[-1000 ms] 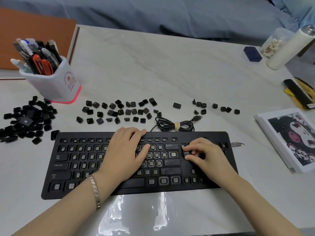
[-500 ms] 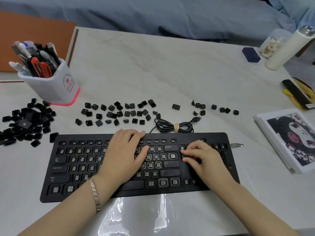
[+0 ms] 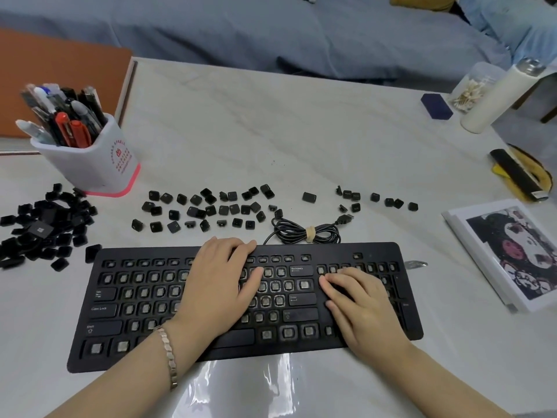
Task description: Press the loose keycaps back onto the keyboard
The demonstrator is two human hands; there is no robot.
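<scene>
Black keyboard [image 3: 126, 315] lies under both our hands, its long axis running left to right across the surface [image 3: 271, 140]. Our left hand [image 3: 220, 285] rests flat with fingers spread, holding nothing; our right hand's [image 3: 358, 300] fingers curl down beside Enter, whether on a keycap we cannot tell. Pressing off-centre could tilt a cap; loose keycaps [image 3: 208, 206] wait beyond our fingertips.

Black keyboard [image 3: 144, 300] lies flat, mostly bare switches; loose keycaps [image 3: 211, 208] scattered behind
</scene>
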